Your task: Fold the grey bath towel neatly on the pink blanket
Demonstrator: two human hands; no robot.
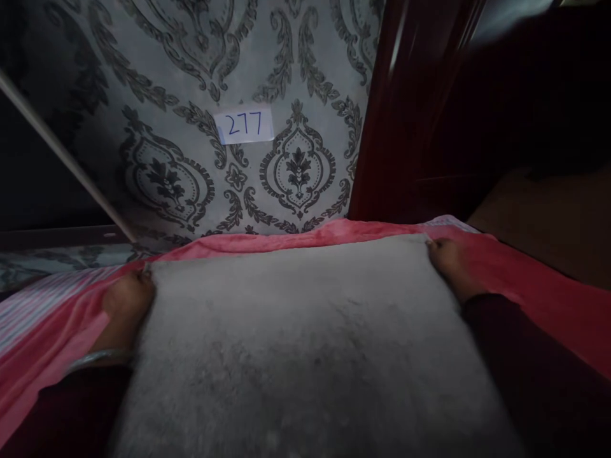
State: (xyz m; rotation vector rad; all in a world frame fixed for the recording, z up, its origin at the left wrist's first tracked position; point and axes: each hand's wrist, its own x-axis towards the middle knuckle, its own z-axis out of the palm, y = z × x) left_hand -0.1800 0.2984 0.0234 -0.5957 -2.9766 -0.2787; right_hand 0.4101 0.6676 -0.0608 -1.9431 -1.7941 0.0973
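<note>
A large grey fuzzy cloth [305,343], like a towel or blanket, is stretched out in front of me. My left hand [125,304] pinches its far left corner, fingers closed on the fabric. My right hand [446,262] grips the far right corner the same way. Both arms wear dark red sleeves, and a bangle sits on my left wrist. The grey cloth lies over a pink sheet [534,286] that shows along its far edge and on both sides.
Grey damask-patterned wallpaper [191,95] rises just behind, with a white paper label reading 277 [244,124]. A dark red wooden frame [401,108] stands at the right. A thin pale rod [62,156] slants across the left. Striped fabric [33,302] shows at far left.
</note>
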